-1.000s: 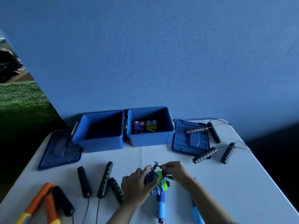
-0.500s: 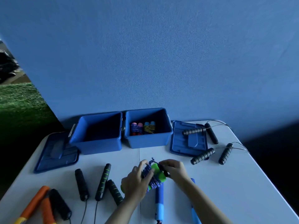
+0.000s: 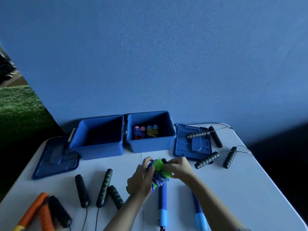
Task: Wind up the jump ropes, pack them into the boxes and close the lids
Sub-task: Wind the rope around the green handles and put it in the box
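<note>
A jump rope with green handles (image 3: pixel 160 170) is wrapped in blue speckled cord and held above the white table (image 3: pixel 241 189). My left hand (image 3: pixel 141 180) grips the bundle from the left. My right hand (image 3: pixel 179 167) pinches it from the right at the top. Two blue boxes stand open at the back: the left box (image 3: pixel 98 139) shows nothing inside, the right box (image 3: pixel 150 144) holds two wound ropes (image 3: pixel 145 133). Their lids lie flat, one at the left (image 3: pixel 55 158), one at the right (image 3: pixel 191 142).
Black and green-striped handles (image 3: pixel 104 187) and orange ones (image 3: pixel 31 212) lie at the front left. Two blue handles (image 3: pixel 162 204) lie under my arms. Black ribbed handles with thin wire (image 3: pixel 206 160) lie at the right, one partly on the right lid.
Both hands have lifted the green-handled bundle slightly away from me and turned it. My right hand has closed in on its top end. The view has tilted a little.
</note>
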Demonstrator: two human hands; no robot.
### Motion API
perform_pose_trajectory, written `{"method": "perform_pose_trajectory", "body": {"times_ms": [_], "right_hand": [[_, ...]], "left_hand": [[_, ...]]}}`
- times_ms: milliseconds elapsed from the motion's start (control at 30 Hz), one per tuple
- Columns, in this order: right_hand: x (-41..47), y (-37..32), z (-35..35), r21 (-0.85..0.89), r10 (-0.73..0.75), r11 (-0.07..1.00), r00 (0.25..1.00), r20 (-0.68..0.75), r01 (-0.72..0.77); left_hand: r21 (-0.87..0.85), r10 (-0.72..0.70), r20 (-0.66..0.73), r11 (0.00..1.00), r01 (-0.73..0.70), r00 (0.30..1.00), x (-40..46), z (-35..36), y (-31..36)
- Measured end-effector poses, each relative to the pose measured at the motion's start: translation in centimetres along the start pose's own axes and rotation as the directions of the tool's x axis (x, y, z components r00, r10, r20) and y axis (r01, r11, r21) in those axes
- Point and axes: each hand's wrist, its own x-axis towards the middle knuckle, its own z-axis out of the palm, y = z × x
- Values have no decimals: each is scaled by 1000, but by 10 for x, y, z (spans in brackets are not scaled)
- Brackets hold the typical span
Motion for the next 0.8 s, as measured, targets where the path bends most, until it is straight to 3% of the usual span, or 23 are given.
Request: {"method": "perform_pose_trajectory", "body": {"times_ms": [67, 133, 200, 333, 433, 533, 800], "right_hand": [[-1, 6, 4, -44, -10, 999, 1000, -3, 10], [-6, 12, 7, -94, 9, 996, 999, 51, -4], [-10, 13, 9, -20, 47, 999, 996, 78, -45], [-2, 5, -5, 55, -112, 992, 992, -50, 115], [-3, 0, -11, 125, -148, 978, 980, -133, 165], [-9, -4, -8, 102, -183, 974, 968, -171, 203], [-5, -13, -12, 141, -125, 982, 992, -28, 128]], "left_hand": [[101, -17, -4, 995, 18, 1000, 3, -5, 5], [74, -62, -24, 995, 63, 998, 9, -15, 5], [112, -79, 24, 991, 76, 997, 14, -19, 5], [-16, 47, 167, 999, -45, 985, 10, -14, 10], [-156, 88, 122, 985, -68, 989, 13, -12, 10], [-286, 9, 168, 957, 40, 986, 9, -15, 17], [-441, 36, 174, 896, 45, 984, 2, -18, 22]]}}
